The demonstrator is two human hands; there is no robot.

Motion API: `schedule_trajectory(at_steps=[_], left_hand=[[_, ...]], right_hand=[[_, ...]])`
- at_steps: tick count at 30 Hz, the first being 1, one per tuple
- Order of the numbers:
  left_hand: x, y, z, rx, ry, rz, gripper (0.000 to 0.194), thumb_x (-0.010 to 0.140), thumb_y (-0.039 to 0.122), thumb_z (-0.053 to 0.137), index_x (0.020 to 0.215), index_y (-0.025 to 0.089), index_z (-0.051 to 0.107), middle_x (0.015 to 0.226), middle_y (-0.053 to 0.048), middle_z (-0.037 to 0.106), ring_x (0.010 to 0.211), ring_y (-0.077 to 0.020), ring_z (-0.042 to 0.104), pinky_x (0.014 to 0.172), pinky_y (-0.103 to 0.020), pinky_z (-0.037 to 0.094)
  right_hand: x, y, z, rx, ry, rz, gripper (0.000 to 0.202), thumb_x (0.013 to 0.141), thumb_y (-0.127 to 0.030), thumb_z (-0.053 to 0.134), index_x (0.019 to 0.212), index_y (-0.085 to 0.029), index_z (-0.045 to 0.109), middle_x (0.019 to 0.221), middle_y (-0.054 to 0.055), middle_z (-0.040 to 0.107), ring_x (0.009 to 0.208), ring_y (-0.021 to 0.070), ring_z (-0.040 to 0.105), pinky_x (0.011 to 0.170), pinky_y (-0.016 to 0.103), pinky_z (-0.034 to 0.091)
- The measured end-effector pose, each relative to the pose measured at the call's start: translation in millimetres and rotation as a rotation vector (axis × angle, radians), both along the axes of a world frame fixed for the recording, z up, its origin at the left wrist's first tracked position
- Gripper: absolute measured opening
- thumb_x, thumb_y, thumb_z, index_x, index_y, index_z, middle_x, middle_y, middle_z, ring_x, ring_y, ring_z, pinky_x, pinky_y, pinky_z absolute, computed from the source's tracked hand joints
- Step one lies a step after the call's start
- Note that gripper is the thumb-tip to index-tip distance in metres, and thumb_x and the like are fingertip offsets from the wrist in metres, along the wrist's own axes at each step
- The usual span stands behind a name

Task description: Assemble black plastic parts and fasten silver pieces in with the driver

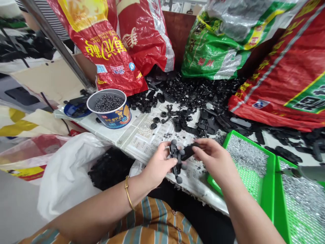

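Near the table's front edge, my left hand (161,164) is closed round a dark grey plastic part (175,159) with several rounded knobs at its ends. To the right of it, my right hand (208,153) pinches a flat black piece (189,151) between thumb and fingers. The black piece's left end is right beside the knobbed part; whether they touch is hard to tell. Behind both hands, black plastic parts (179,118) lie loose on the patterned tabletop (142,142).
A blue tub (114,118) of small dark pieces stands at the left. Green trays (271,189) of small silvery pieces lie at the right. Red sacks (149,37) and a green sack (213,51) stand behind. A white sack (61,176) with black parts hangs below the left edge.
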State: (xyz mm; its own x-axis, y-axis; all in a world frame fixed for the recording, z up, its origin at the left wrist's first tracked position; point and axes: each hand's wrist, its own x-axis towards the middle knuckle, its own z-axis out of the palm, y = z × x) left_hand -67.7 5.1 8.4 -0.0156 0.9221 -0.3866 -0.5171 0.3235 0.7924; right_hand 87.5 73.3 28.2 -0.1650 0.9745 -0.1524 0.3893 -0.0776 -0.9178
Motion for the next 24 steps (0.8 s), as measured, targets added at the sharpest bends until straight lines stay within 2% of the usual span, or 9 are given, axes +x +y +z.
schedule_trajectory(at_steps=[2, 4, 7, 10, 14, 18, 24], left_hand=[[-2.1, 1.8, -3.3, 0.000, 0.025, 0.114, 0.043, 0.072, 0.014, 0.054, 0.110, 0.024, 0.037, 0.109, -0.006, 0.057, 0.078, -0.0178, 0.065, 0.055, -0.026, 0.049], [-3.5, 4.3, -7.3, 0.005, 0.044, 0.185, 0.043, 0.074, 0.017, 0.054, 0.113, 0.025, 0.036, 0.106, -0.005, 0.058, 0.081, -0.0177, 0.063, 0.056, -0.026, 0.051], [-0.7, 7.5, -11.6, 0.032, 0.050, 0.224, 0.045, 0.075, 0.021, 0.057, 0.115, 0.028, 0.038, 0.106, -0.004, 0.058, 0.084, -0.0177, 0.061, 0.057, -0.026, 0.052], [5.8, 7.0, -13.2, 0.058, 0.035, 0.274, 0.042, 0.075, 0.025, 0.060, 0.113, 0.027, 0.041, 0.112, -0.005, 0.057, 0.089, -0.0176, 0.061, 0.064, -0.027, 0.052], [9.6, 0.2, -14.4, 0.096, -0.043, 0.294, 0.042, 0.077, 0.021, 0.058, 0.114, 0.028, 0.038, 0.119, -0.005, 0.054, 0.099, -0.0181, 0.059, 0.077, -0.031, 0.051], [8.6, -6.5, -14.2, 0.132, -0.088, 0.269, 0.046, 0.077, 0.014, 0.053, 0.117, 0.028, 0.037, 0.116, -0.004, 0.056, 0.101, -0.0179, 0.057, 0.082, -0.033, 0.048], [10.2, -6.3, -14.6, 0.115, -0.014, 0.315, 0.034, 0.081, 0.032, 0.055, 0.111, 0.027, 0.040, 0.103, -0.003, 0.059, 0.090, -0.0156, 0.060, 0.076, -0.030, 0.050]], right_hand=[[5.9, -9.0, -5.7, -0.114, 0.215, -0.205, 0.033, 0.060, -0.038, 0.072, 0.083, -0.022, 0.056, 0.066, -0.002, 0.060, 0.060, 0.0155, 0.061, 0.059, 0.029, 0.047], [7.0, -23.1, -13.3, -0.239, 0.401, -0.310, 0.037, 0.055, -0.038, 0.076, 0.080, -0.022, 0.054, 0.063, -0.003, 0.058, 0.061, 0.0150, 0.061, 0.058, 0.027, 0.047], [-4.3, -45.2, -23.5, -0.343, 0.490, -0.299, 0.038, 0.058, -0.037, 0.076, 0.088, -0.022, 0.059, 0.067, -0.003, 0.059, 0.060, 0.0105, 0.056, 0.060, 0.023, 0.045], [-22.6, -57.0, -29.6, -0.349, 0.502, -0.313, 0.031, 0.061, -0.037, 0.074, 0.082, -0.020, 0.060, 0.067, -0.003, 0.058, 0.061, 0.0093, 0.052, 0.059, 0.022, 0.042], [-38.2, -57.8, -32.7, -0.315, 0.494, -0.332, 0.027, 0.061, -0.038, 0.073, 0.075, -0.019, 0.059, 0.067, -0.002, 0.057, 0.061, 0.0103, 0.049, 0.059, 0.023, 0.041], [-43.3, -55.8, -33.5, -0.290, 0.485, -0.332, 0.027, 0.060, -0.037, 0.073, 0.073, -0.019, 0.058, 0.065, -0.002, 0.056, 0.060, 0.0104, 0.047, 0.059, 0.024, 0.040], [-46.8, -57.5, -33.6, -0.237, 0.458, -0.334, 0.027, 0.060, -0.038, 0.072, 0.074, -0.019, 0.058, 0.070, -0.001, 0.059, 0.065, 0.0126, 0.051, 0.062, 0.025, 0.041]])
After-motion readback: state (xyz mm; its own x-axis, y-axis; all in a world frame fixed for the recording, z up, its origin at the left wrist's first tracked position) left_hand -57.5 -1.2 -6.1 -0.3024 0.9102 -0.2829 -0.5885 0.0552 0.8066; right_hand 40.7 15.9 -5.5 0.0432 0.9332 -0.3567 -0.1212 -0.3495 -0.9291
